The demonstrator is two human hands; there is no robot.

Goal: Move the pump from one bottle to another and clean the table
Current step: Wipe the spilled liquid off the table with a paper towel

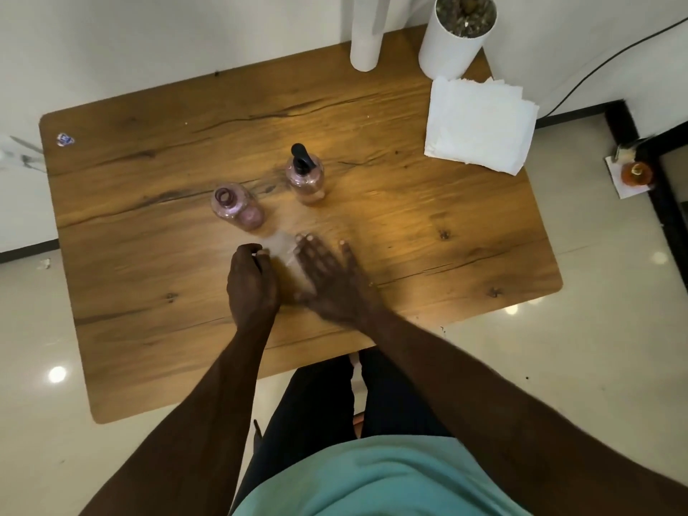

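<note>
Two small clear pinkish bottles stand on the wooden table (149, 255). The right bottle (306, 182) carries the black pump (300, 158). The left bottle (235, 205) has an open neck with no pump. In front of them lies a blurred, thin whitish tissue (283, 251) on the tabletop. My right hand (327, 271) lies flat on it with fingers spread. My left hand (253, 279) is curled and pinches the tissue's left edge.
A stack of white paper napkins (480, 128) lies at the table's back right. Behind it stand a white plant pot (452, 41) and a white roll (366, 35). A small sticker (65, 139) marks the far left corner. Tiled floor surrounds the table.
</note>
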